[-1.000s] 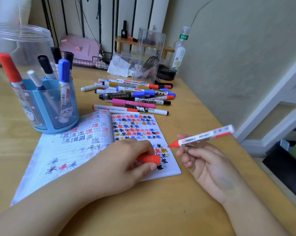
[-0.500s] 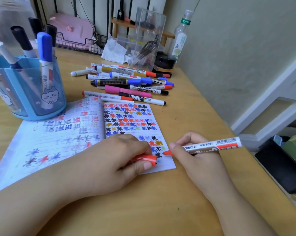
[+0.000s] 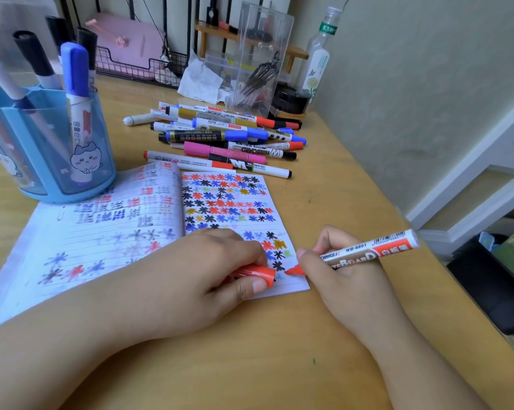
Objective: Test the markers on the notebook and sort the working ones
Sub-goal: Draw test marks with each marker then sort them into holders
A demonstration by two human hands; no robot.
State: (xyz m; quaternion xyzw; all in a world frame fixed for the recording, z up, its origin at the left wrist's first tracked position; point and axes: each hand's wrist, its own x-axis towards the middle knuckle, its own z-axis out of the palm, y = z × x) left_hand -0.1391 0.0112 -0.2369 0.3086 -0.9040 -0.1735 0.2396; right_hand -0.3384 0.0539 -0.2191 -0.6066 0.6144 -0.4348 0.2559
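Standing at 10 o'clock on the tabletop [image 3: 323,202], the blue cup [image 3: 51,161] holds sorted markers. The left hand [image 3: 196,273] pins the notebook [image 3: 107,220] and pinches the red cap [image 3: 257,273]. The right hand [image 3: 338,270] grips the red marker [image 3: 368,253], a light, stiff, white barrel best held near its tip, which touches the page at 3 o'clock.

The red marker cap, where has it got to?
In the head view, the red cap is pinched in the left hand, low on the notebook's right page, just left of the red marker's tip.
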